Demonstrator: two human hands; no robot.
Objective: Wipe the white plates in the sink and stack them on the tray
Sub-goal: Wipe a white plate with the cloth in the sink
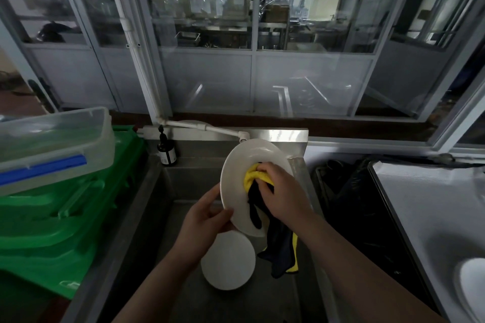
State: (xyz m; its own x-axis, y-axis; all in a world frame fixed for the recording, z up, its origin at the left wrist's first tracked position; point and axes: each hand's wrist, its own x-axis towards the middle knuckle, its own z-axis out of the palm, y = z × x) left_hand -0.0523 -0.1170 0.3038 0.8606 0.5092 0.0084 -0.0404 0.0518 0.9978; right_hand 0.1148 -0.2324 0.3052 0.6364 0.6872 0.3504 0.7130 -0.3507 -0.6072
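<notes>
- Steel sink holds 1 more white plate lying unwiped on its floor.
- Tray at right carries 1 plate already.
- Tilted plate is above the sink, mid-wipe.
- Left hand grips its rim.
- Right hand clutches the yellow-and-navy cloth against it.

At the centre of the frame, the left hand is gripping the lower rim of a tilted round white ceramic plate above the steel sink. The right hand is pressing a bunched yellow and dark blue cloth against the plate's face, its tail hanging below. A second white plate is lying in the basin underneath. Stacked green plastic crates are sitting at the left.
</notes>
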